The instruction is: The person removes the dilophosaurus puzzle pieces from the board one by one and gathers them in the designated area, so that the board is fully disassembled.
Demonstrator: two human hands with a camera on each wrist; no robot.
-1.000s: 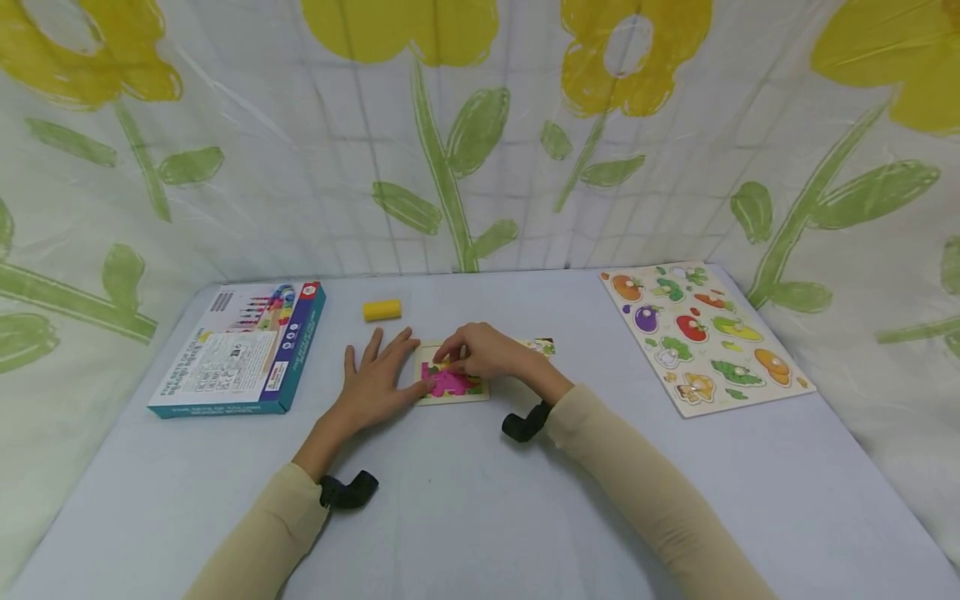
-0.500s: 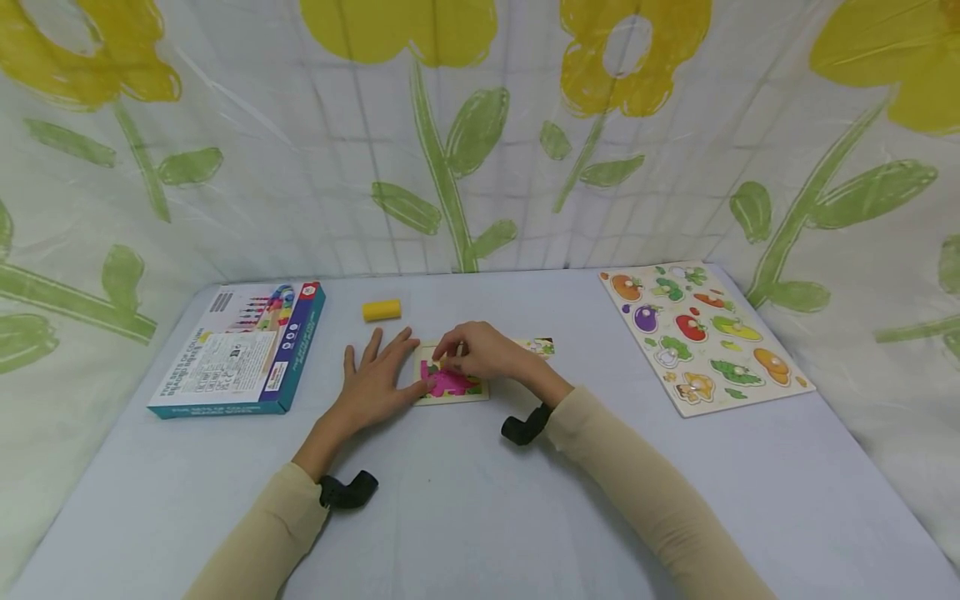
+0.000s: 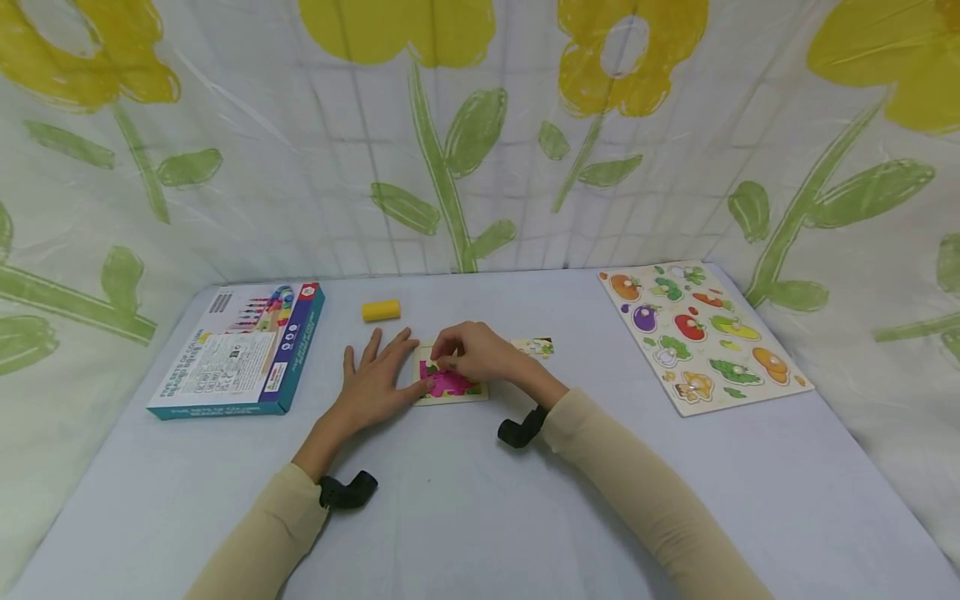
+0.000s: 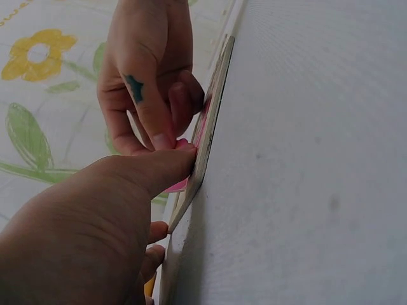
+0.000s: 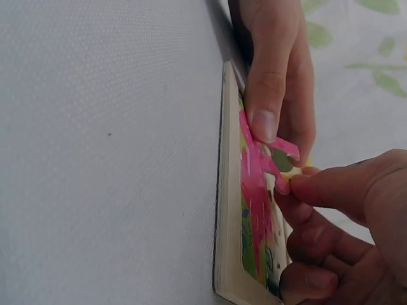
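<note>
A small wooden jigsaw puzzle (image 3: 452,401) with a pink picture lies flat at mid-table. My left hand (image 3: 375,379) rests at its left side, fingers spread, with the thumb pressing on the board near the lower left. Thumb and fingertips of my right hand (image 3: 483,352) pinch a pink puzzle piece (image 5: 287,147) over the upper part of the board. In the right wrist view the piece is tilted up from the picture, close to the left thumb (image 5: 262,124). Part of the board is hidden under my right hand.
Several loose puzzle pieces (image 3: 542,346) lie right of the board, partly behind the right hand. A yellow cylinder (image 3: 381,310) lies behind the left hand. A flat box (image 3: 232,350) is at the left, a vegetable peg puzzle (image 3: 701,337) at the right.
My right hand has shifted very slightly left over the puzzle, still pinching the piece. The left hand stays in place.
</note>
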